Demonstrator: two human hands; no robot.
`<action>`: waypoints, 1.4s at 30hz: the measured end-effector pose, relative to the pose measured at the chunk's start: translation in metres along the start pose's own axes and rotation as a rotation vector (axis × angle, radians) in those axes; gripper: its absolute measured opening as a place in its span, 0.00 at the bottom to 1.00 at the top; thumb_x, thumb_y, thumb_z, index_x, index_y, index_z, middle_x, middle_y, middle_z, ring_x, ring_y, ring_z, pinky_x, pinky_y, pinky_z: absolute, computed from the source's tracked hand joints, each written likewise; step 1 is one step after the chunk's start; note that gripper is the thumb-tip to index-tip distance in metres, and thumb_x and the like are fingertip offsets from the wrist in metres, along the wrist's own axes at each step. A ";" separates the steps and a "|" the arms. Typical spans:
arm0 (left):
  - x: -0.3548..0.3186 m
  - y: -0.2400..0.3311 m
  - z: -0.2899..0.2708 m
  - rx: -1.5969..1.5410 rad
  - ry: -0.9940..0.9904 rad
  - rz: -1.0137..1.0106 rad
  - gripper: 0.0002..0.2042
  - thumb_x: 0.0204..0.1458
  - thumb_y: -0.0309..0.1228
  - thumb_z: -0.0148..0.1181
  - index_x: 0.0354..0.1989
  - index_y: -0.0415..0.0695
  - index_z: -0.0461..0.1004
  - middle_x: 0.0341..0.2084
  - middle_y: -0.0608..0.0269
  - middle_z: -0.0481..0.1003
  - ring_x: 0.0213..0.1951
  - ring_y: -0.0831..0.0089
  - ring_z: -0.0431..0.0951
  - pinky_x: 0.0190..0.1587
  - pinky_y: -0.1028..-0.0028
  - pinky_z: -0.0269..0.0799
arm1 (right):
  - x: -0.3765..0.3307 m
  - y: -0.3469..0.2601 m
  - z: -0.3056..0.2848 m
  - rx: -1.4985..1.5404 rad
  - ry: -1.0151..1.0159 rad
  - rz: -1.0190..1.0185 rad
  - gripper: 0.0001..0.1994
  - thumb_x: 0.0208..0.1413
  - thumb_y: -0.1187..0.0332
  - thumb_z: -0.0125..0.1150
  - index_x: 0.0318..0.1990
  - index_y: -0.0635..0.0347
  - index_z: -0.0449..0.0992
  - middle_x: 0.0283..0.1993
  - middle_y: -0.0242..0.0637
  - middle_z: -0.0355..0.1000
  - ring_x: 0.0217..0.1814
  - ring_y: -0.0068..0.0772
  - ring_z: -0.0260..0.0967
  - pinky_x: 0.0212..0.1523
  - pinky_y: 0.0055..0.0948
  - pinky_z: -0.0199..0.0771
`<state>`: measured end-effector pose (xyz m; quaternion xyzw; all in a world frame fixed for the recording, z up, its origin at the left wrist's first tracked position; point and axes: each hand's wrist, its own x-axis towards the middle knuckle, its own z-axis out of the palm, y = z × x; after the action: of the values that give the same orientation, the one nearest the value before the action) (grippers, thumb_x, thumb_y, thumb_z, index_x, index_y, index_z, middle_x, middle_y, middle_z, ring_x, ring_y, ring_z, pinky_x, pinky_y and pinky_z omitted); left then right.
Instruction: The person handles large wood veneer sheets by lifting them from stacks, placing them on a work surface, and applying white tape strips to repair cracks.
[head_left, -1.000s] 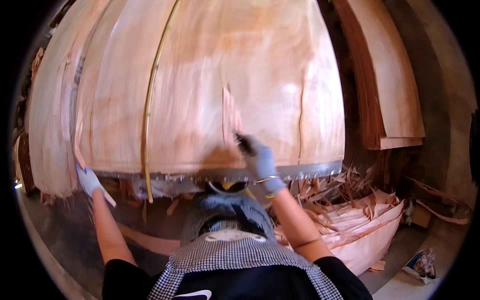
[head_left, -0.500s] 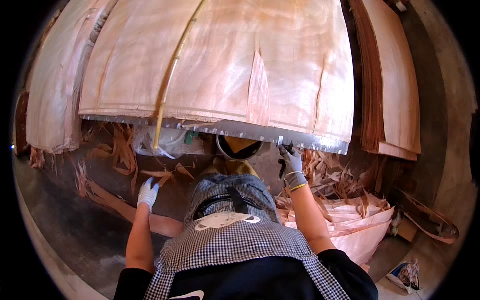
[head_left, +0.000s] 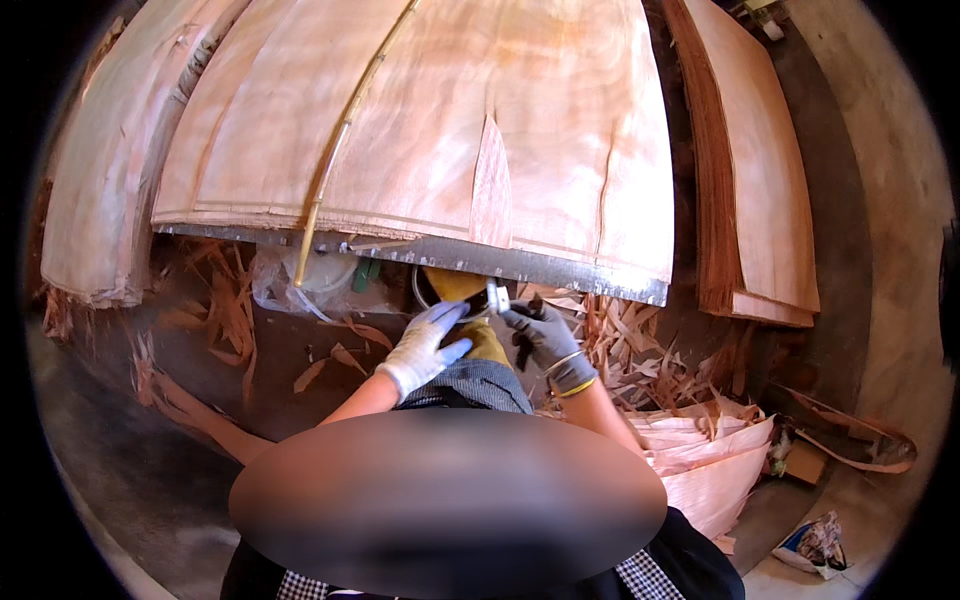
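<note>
My right hand [head_left: 548, 345], in a dark grey glove with a yellow cuff, pinches a small white and metal piece [head_left: 497, 297] just under the table's metal front edge [head_left: 520, 262]. In a white glove, my left hand [head_left: 425, 345] reaches in beside it, fingers stretched toward the piece and holding nothing that I can see. A yellow object [head_left: 455, 285] sits right behind both hands, under the edge. Large pale veneer sheets [head_left: 480, 130] lie stacked on the table above, and a thin yellow strip [head_left: 340, 150] runs across them.
More veneer stacks lie at the left [head_left: 100, 200] and right [head_left: 760, 180]. Torn veneer scraps [head_left: 650, 360] litter the floor under the table, with curled sheets [head_left: 710, 460] at the right. A clear plastic bag [head_left: 300, 285] is under the edge. A concrete wall [head_left: 880, 200] stands at the right.
My left hand has come up from the low left to meet the right hand under the table edge. The right hand has dropped from the sheet's top to the small piece below.
</note>
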<state>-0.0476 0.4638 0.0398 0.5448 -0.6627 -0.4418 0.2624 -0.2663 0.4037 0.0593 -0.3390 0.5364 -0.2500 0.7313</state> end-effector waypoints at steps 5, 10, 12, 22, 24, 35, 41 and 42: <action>0.025 -0.062 0.051 -0.077 -0.131 -0.231 0.33 0.44 0.32 0.60 0.61 0.43 0.56 0.60 0.49 0.55 0.63 0.52 0.53 0.64 0.63 0.51 | 0.006 0.024 -0.001 -0.007 -0.127 0.027 0.14 0.48 0.68 0.66 0.42 0.62 0.75 0.29 0.27 0.71 0.27 0.16 0.63 0.28 0.16 0.63; 0.012 -0.015 0.044 0.131 -0.047 -0.051 0.20 0.38 0.32 0.66 0.44 0.45 0.76 0.51 0.56 0.69 0.59 0.54 0.59 0.61 0.61 0.54 | 0.011 0.002 0.011 0.178 -0.192 0.040 0.10 0.50 0.69 0.63 0.38 0.62 0.74 0.26 0.26 0.68 0.23 0.16 0.61 0.24 0.16 0.61; 0.015 -0.028 0.051 -0.140 -0.067 -0.148 0.13 0.39 0.30 0.65 0.37 0.45 0.78 0.43 0.59 0.74 0.53 0.56 0.65 0.59 0.63 0.57 | 0.022 0.004 -0.001 0.055 -0.126 0.044 0.11 0.52 0.71 0.62 0.42 0.65 0.73 0.31 0.28 0.72 0.31 0.18 0.66 0.32 0.17 0.67; 0.071 -0.102 0.058 0.798 -0.111 -0.207 0.11 0.41 0.38 0.59 0.32 0.49 0.78 0.48 0.59 0.72 0.55 0.61 0.64 0.63 0.54 0.45 | 0.009 -0.026 -0.024 0.020 -0.031 -0.187 0.12 0.52 0.68 0.62 0.43 0.61 0.73 0.39 0.29 0.71 0.27 0.15 0.65 0.21 0.14 0.64; 0.069 -0.069 0.050 0.675 0.019 -0.231 0.12 0.45 0.37 0.56 0.36 0.49 0.77 0.47 0.59 0.72 0.54 0.61 0.66 0.62 0.55 0.47 | 0.011 -0.048 -0.023 0.068 0.025 -0.239 0.09 0.53 0.69 0.61 0.41 0.62 0.73 0.37 0.30 0.72 0.25 0.15 0.65 0.21 0.14 0.63; 0.242 -0.003 -0.037 0.574 0.707 0.051 0.20 0.45 0.29 0.54 0.50 0.45 0.68 0.50 0.57 0.67 0.53 0.59 0.64 0.59 0.57 0.54 | 0.155 -0.179 -0.054 -0.438 -0.018 -0.143 0.10 0.55 0.64 0.58 0.37 0.62 0.71 0.24 0.32 0.72 0.15 0.17 0.63 0.12 0.15 0.55; 0.281 -0.037 -0.032 0.707 0.752 -0.191 0.33 0.40 0.39 0.59 0.58 0.43 0.61 0.57 0.55 0.60 0.60 0.57 0.56 0.63 0.50 0.41 | 0.251 -0.215 -0.015 -0.533 -0.189 -0.178 0.10 0.53 0.65 0.60 0.31 0.64 0.72 0.19 0.34 0.71 0.13 0.20 0.63 0.12 0.18 0.56; 0.280 -0.039 -0.030 0.695 0.739 -0.221 0.35 0.39 0.41 0.59 0.59 0.42 0.59 0.58 0.55 0.59 0.61 0.57 0.55 0.64 0.49 0.39 | 0.258 -0.222 -0.005 -0.528 -0.198 -0.155 0.10 0.52 0.65 0.61 0.31 0.64 0.73 0.19 0.34 0.71 0.13 0.21 0.64 0.12 0.19 0.57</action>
<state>-0.0786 0.1874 -0.0168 0.7862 -0.5718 0.0011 0.2343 -0.1944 0.0711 0.0697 -0.5802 0.4815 -0.1227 0.6453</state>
